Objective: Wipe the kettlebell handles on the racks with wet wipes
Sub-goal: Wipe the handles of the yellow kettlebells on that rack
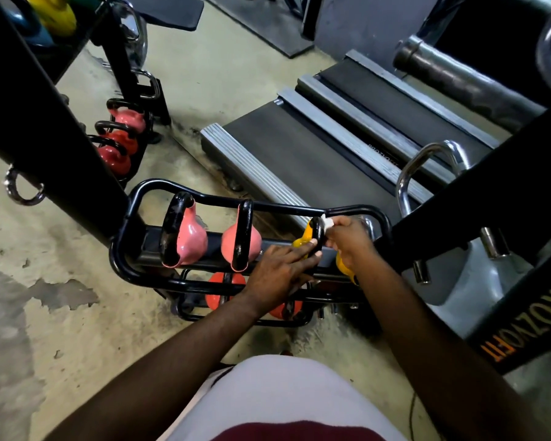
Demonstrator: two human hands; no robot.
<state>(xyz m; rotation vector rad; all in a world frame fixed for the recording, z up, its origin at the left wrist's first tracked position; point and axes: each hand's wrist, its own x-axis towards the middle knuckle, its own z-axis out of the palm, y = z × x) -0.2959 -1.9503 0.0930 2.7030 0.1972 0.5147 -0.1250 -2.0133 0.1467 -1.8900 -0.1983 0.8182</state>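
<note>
A low black rack on the floor holds two pink kettlebells and a yellow kettlebell, all with black handles. My right hand pinches a white wet wipe against the top of the yellow kettlebell's black handle. My left hand lies flat, its straight fingers pressing the near side of that same handle. Red kettlebells sit on the rack's lower tier, partly hidden by my left arm.
A second rack at the back left carries several pink and red kettlebells. Treadmills stand just behind the rack. Black machine frames cross on the left and right. A grey kettlebell with a chrome handle sits at the right.
</note>
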